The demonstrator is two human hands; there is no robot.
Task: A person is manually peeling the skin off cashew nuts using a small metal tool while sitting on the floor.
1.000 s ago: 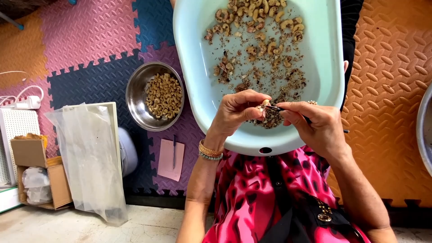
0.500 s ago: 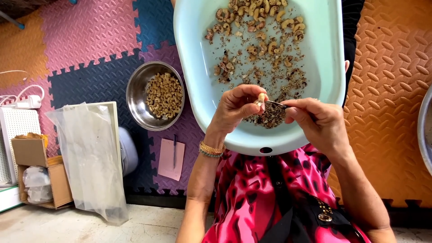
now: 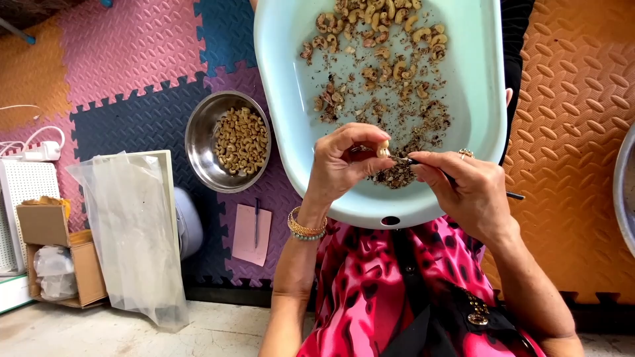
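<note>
Head view is showing the left hand [image 3: 344, 164] pinching a small pale curved cashew kernel [image 3: 383, 151] between thumb and fingertips, closed firmly around it, just above the near end of a wide pale-blue oval plastic basin [image 3: 486, 99] resting on the lap. The right hand [image 3: 463, 188] is gripping a thin dark metal pick [image 3: 423, 163], fingers closed on its shaft, with the tip touching the kernel from the right. The pick's long axis is running roughly left to right, pointing toward the left hand. Unpeeled nuts and brown skin flakes [image 3: 397, 173] are lying scattered in the basin. A round steel bowl of peeled cashews [image 3: 228, 140] is sitting well off to the left on the foam mat.
</note>
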